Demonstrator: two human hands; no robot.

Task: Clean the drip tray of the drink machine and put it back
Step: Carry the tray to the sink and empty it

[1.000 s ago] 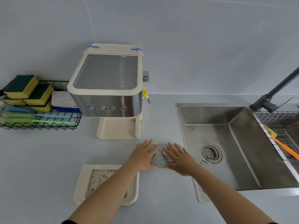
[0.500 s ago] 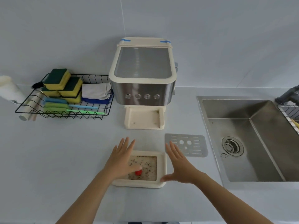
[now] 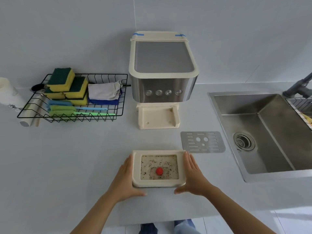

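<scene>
The cream drip tray (image 3: 136, 168) lies on the counter in front of me, its inside speckled with dark stains and a red float (image 3: 159, 171) in the middle. My left hand (image 3: 125, 181) is pressed flat against its left side and my right hand (image 3: 192, 176) against its right side, thumbs at the front edge. The metal grate (image 3: 202, 142) lies apart on the counter to the right. The drink machine (image 3: 162, 78) stands behind, its cream base (image 3: 157, 119) bare.
A steel sink (image 3: 263, 130) with a drain is at the right, with a grey tap (image 3: 298, 87) and a wire rack (image 3: 302, 105) at its far edge. A black wire basket (image 3: 74, 98) with sponges, cloths and brushes stands at the left, a white bottle (image 3: 10, 93) beside it.
My hands left the metal grate, which stays on the counter, and moved to the drip tray. Now they clasp its two sides. The view shifted left and closer.
</scene>
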